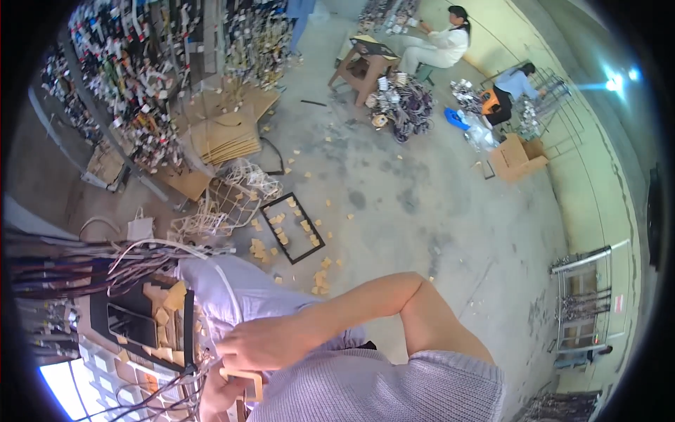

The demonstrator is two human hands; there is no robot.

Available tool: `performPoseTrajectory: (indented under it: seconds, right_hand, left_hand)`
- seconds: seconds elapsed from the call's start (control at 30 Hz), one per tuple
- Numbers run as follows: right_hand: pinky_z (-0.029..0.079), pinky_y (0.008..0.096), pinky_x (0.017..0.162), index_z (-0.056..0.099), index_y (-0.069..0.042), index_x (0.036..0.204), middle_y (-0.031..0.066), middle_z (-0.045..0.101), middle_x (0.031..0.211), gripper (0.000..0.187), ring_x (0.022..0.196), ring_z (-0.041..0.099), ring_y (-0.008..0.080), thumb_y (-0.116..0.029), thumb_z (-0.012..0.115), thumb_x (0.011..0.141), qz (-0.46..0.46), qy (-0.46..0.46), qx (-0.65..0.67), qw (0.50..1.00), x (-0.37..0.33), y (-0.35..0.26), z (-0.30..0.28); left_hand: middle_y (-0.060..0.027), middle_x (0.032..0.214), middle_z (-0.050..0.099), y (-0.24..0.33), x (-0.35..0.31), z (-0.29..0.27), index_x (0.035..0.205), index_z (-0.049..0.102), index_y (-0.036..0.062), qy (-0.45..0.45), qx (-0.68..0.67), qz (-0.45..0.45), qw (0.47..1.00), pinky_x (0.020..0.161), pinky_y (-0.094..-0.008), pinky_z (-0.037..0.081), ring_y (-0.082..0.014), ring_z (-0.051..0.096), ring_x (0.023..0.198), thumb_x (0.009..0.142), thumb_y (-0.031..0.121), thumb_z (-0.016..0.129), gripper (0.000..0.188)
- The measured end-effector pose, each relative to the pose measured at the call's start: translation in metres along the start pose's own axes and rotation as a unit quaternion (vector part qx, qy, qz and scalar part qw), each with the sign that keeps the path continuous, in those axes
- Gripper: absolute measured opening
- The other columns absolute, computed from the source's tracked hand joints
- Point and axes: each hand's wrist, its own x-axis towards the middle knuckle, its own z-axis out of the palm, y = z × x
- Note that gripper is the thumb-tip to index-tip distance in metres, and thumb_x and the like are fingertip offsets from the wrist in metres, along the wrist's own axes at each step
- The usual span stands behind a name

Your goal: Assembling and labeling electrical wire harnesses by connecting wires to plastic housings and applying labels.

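My right hand (256, 344) reaches across my body with its fingers curled together at the ends of some thin wires. What it pinches is hidden. Just below it is my left hand (216, 395), partly cut off by the lower edge, its fingers around a tan, squarish ring (252, 385) that looks like a tape roll. A white cable (226, 276) arches down to my right hand. Left of the hands, a dark tray (188, 330) holds several yellowish paper tags (174, 295). A thick bundle of dark wires (63, 264) hangs beyond it.
Dense wire harnesses (126, 77) hang on racks at far left. A black frame (320, 247) and scattered yellow tags lie on the floor. Farther off, two people sit working near a wooden stool (365, 67), cable piles (401, 105) and a cardboard box (517, 158).
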Motion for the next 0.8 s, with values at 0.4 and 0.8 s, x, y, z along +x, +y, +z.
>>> performPoseTrajectory:
  seconds: [0.4,0.8]
  right_hand:
    - [0.049,0.0358,0.068,0.059,0.005,0.073,0.015,0.053,0.087,0.017,0.074,0.057,0.0275,-0.01,0.065,0.076,0.06,0.035,0.033,0.997,-0.007,-0.018,0.014]
    - [0.048,0.0311,0.067,0.063,-0.001,0.083,0.0087,0.053,0.082,0.003,0.076,0.059,0.0203,-0.004,0.064,0.082,0.17,0.089,0.136,0.972,0.024,-0.003,-0.055]
  left_hand:
    - [0.0028,0.083,0.055,-0.029,-0.023,0.008,0.11,0.053,0.0055,-0.048,0.002,0.054,0.997,0.058,-0.0197,0.037,-0.0053,0.048,0.069,0.095,0.017,0.053,0.019]
    - [-0.0054,0.096,0.063,0.027,0.016,0.003,0.112,0.057,0.0024,0.01,0.125,0.177,0.976,0.078,-0.0282,0.049,-0.0121,0.06,0.09,0.083,0.004,0.059,0.029]
